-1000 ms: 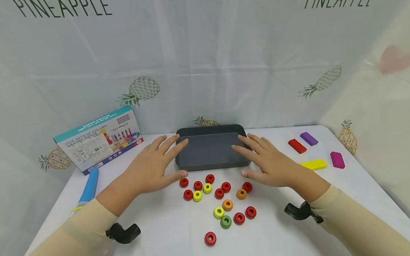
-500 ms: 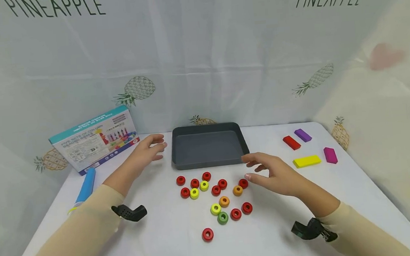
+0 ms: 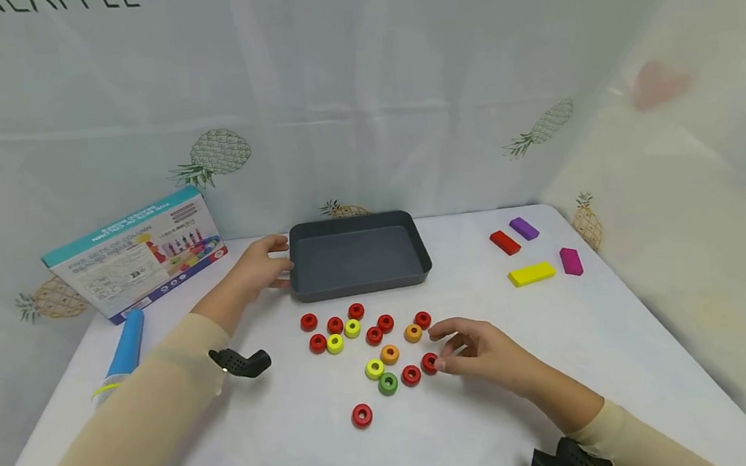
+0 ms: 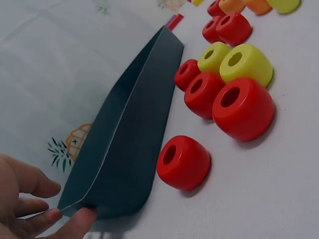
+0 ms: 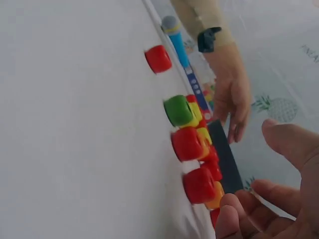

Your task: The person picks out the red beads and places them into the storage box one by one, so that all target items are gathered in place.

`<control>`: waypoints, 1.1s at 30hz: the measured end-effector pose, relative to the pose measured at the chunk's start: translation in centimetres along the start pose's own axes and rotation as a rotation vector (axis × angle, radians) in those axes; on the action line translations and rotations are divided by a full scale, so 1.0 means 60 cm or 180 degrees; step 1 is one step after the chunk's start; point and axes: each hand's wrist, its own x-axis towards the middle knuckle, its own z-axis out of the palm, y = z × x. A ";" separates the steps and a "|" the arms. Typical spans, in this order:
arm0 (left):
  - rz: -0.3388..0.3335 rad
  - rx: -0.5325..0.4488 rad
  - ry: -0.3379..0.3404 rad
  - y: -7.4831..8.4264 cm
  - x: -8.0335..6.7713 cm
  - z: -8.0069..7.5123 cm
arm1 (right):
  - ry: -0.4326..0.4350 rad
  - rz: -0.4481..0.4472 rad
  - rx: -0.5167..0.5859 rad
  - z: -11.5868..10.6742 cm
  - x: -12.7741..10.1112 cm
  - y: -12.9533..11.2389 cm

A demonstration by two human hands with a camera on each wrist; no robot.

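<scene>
A dark grey tray (image 3: 361, 287) stands at the back middle of the white table. My left hand (image 3: 279, 263) grips its left end, fingers on the rim and thumb against the front wall; the left wrist view shows this left hand (image 4: 55, 219) curled round the tray (image 4: 124, 134) at its corner. In front of the tray lie several red, yellow, orange and green rings. My right hand (image 3: 446, 352) hovers at the cluster's right side, fingertips beside a red ring (image 3: 429, 363). In the right wrist view the right hand (image 5: 249, 167) is loosely curved beside that red ring (image 5: 199, 185), not closed on it.
A toy box (image 3: 135, 254) leans at the back left, with a blue tube (image 3: 123, 347) in front of it. Red (image 3: 504, 242), purple (image 3: 523, 229), yellow (image 3: 532, 273) and magenta (image 3: 571, 261) blocks lie at the right. A lone red ring (image 3: 361, 415) sits nearest me.
Both hands left the tray's top. The left hand moved to the tray's left end and took hold of it. The right hand drew back to the rings.
</scene>
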 end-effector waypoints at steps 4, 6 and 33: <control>0.0007 0.0058 -0.0044 -0.002 -0.005 -0.005 | 0.0032 0.0072 -0.0032 0.013 -0.002 0.007; 0.0049 0.0092 -0.0068 -0.001 -0.007 -0.006 | 0.0097 0.0017 -0.0170 0.018 -0.001 0.011; -0.0139 0.0349 -0.0115 -0.003 0.012 0.001 | 0.0201 -0.0513 -0.1003 0.039 0.023 0.024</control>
